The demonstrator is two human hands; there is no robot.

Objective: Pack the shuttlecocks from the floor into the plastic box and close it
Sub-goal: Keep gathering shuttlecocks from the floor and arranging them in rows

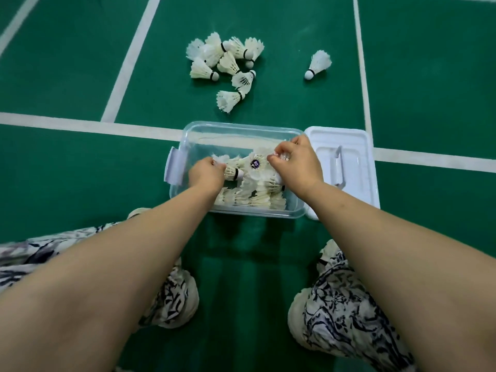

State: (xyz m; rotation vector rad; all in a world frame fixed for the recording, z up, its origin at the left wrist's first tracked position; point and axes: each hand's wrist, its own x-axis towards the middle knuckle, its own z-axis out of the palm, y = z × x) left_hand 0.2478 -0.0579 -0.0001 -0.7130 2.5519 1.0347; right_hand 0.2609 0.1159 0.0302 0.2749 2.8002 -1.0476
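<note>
A clear plastic box (241, 127) sits on the green court floor with several white shuttlecocks (255, 191) lying inside. My left hand (205, 174) is inside the box at its left, gripping a shuttlecock (233, 173) by its feathers. My right hand (295, 162) is over the box's right side, fingers pinching another shuttlecock (261, 157). A pile of several shuttlecocks (225, 63) lies on the floor beyond the box. One lone shuttlecock (318, 64) lies to the right of the pile.
The box's white lid (349, 162) lies handle-up on the floor, touching the box's right side. White court lines (80, 124) cross the floor. My knees in patterned trousers (343, 304) and my white shoes sit close in front of the box.
</note>
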